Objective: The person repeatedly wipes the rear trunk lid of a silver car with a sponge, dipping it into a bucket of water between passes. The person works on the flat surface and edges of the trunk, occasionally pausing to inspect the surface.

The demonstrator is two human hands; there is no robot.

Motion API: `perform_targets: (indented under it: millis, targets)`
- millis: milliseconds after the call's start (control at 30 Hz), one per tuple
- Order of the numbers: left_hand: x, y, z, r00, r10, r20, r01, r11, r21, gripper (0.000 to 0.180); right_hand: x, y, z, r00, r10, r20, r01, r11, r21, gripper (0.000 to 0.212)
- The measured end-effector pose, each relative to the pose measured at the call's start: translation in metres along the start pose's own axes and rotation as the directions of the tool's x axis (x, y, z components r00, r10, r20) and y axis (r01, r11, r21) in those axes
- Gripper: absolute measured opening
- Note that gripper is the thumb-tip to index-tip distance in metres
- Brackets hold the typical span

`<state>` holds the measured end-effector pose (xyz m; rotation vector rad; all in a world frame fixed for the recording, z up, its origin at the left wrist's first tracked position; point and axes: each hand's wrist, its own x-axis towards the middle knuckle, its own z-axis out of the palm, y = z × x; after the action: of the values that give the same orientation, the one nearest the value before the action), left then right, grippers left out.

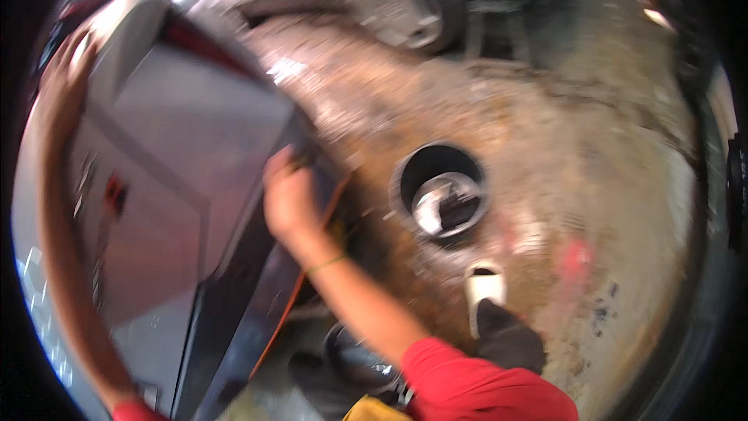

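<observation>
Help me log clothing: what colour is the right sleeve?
Red: the right sleeve shows best in the head view.

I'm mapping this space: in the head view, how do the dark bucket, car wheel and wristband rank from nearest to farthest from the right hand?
1. Wristband: at the wrist of the right hand.
2. Dark bucket: to the hand's right.
3. Car wheel: beyond, near the top edge.

I can read no word, number or sign anywhere. On the grey car panel (pixel 152 253) in front of me, silvery marks (pixel 84 179) toward its left edge are too smeared for me to tell lettering from trim, as is the red patch (pixel 115 193) beside them. Dark marks (pixel 605 306) toward the floor's (pixel 623 210) right edge blur likewise.
</observation>
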<state>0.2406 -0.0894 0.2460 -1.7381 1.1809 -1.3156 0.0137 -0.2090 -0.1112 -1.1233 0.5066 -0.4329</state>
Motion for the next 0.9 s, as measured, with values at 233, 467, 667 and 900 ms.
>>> perform_targets:
  millis: [233,467,667,900]
  targets:
    - [0.035,0.087,-0.123,0.821,-0.446,0.356,0.494,0.868,-0.053,0.057,0.001,0.052,-0.009,0.939,-0.295,-0.179,0.339,0.883,0.325,0.039]
    - [0.019,0.043,-0.100,0.915,-0.207,0.347,0.201,0.978,0.054,0.057,-0.027,0.049,0.050,0.889,-0.453,-0.061,0.443,0.887,-0.129,0.062]
    - [0.029,0.070,-0.131,0.795,-0.460,0.395,0.481,0.875,0.051,0.058,-0.084,0.055,0.082,0.911,-0.401,0.093,0.409,0.851,-0.329,0.078]
    - [0.028,0.096,-0.138,0.844,-0.416,0.339,0.495,0.847,-0.194,0.057,-0.023,0.044,0.058,0.953,-0.303,0.004,0.295,0.926,-0.236,0.071]
